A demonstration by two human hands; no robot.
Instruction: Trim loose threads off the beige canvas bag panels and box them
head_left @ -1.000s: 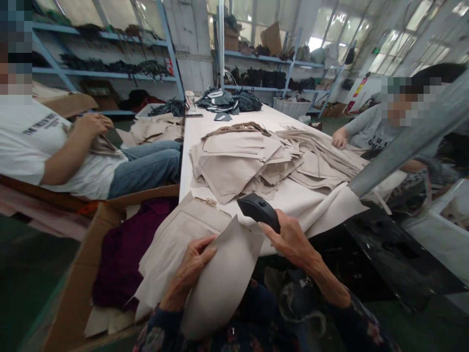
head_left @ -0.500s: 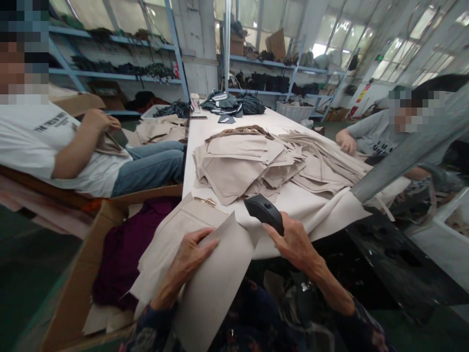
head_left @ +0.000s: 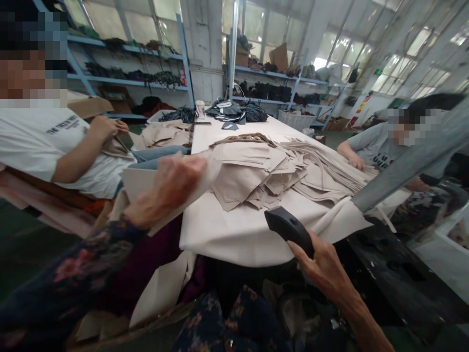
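My left hand [head_left: 176,188], blurred by motion, is closed on beige fabric pieces [head_left: 141,182] and holds them up over the left edge of the table. In my right hand [head_left: 320,259] is a black handheld tool [head_left: 287,227], above the near edge of the white table [head_left: 227,234]. A messy pile of beige pieces [head_left: 238,183] lies on the table beyond both hands. Another beige piece [head_left: 161,288] hangs over the purple cloth [head_left: 135,274] at the lower left.
A person in a white shirt [head_left: 66,146] sits at the left, another in grey [head_left: 377,142] at the right. A slanted metal pole [head_left: 410,156] crosses the right side. Dark bundles [head_left: 234,111] lie at the table's far end, before the shelves [head_left: 267,73].
My left hand has risen and moved left with the fabric, off the near edge of the table. My right hand has shifted slightly right and down, still holding the black tool.
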